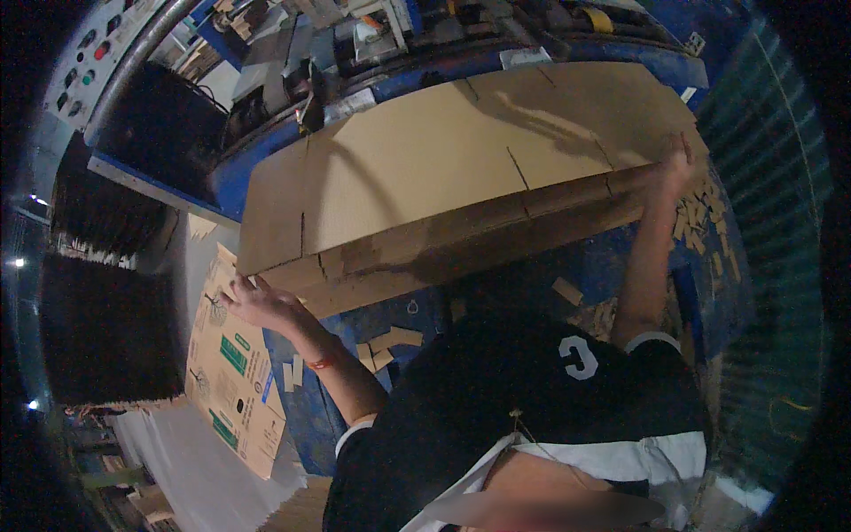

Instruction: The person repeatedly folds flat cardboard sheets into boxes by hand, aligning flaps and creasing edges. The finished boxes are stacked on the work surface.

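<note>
A long brown cardboard sheet [408, 191] with dark slots along its edges spans the middle of the view, tilted up to the right. Below its near edge hangs another strip of cardboard; whether it is the same sheet or a second one, I cannot tell. My left hand [261, 303] is closed at the sheet's near left corner, its fingers partly behind the edge. At the right end, my right hand [678, 168] grips the other edge, with its arm stretched far out. Shadows fall across the board.
Behind the sheet stands a blue machine [612, 60]. A control panel [89, 75] with buttons is at the upper left. Small cardboard offcuts [394, 338] lie on the blue surface, more at the right [700, 217]. A printed cardboard sheet [235, 372] lies left; a green corrugated wall [780, 222] rises right.
</note>
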`<state>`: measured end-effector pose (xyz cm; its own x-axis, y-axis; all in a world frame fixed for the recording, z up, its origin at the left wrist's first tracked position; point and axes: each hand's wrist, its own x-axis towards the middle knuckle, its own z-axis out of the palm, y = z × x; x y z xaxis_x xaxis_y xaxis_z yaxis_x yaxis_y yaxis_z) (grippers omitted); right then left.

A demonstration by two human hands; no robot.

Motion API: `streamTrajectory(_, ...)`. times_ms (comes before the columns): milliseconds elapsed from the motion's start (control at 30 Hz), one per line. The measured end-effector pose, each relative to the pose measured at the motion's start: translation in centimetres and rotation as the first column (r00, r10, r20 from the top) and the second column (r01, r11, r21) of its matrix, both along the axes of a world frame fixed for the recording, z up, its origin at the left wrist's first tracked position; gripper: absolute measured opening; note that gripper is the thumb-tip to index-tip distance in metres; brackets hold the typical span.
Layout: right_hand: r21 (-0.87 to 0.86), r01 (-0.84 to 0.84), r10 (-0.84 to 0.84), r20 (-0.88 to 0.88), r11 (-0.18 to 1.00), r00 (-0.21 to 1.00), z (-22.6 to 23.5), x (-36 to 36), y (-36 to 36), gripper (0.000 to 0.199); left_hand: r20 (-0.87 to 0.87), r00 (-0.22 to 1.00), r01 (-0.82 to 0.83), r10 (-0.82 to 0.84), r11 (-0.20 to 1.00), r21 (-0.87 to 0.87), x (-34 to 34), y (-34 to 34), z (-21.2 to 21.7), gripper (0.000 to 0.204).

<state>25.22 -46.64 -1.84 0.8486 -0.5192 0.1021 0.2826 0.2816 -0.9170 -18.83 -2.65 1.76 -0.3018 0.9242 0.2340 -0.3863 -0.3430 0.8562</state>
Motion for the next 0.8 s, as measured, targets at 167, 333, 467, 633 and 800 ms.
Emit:
streamTrajectory(167,-0.643,0.038,-0.031,0.021,0.765,0.999,-3.9,6.5,-3.9,0.053,-0.928,0.145,-0.077,0.342,0.939,0.334,-1.6,1.1,0.7,0.052)
streamTrajectory(333,-0.804,-0.132,0.065,-0.116,0.579,0.991,-4.4,8.2,-4.4,0.07,-0.351,0.936,0.05,-0.018,0.995,0.082,-0.3,0.3,2.2,0.057)
streamTrajectory(467,-0.959,-0.239,-0.321,-0.276,0.151,0.906,-2.6,5.7,-3.0,0.073,-0.503,0.833,0.294,-0.232,0.955,0.046,0.2,0.4,3.7,0.068)
streamTrajectory(633,-0.879,-0.304,-0.42,-0.135,-0.366,0.897,1.3,3.0,-1.4,0.076,-0.656,0.746,0.197,-0.114,0.979,0.054,0.2,0.4,3.7,0.073)
streamTrajectory(800,-0.881,-0.423,-0.38,-0.325,-0.212,0.866,7.2,4.4,-2.6,0.065,-0.456,0.887,0.088,-0.073,0.996,0.011,1.8,-1.7,2.5,0.072)
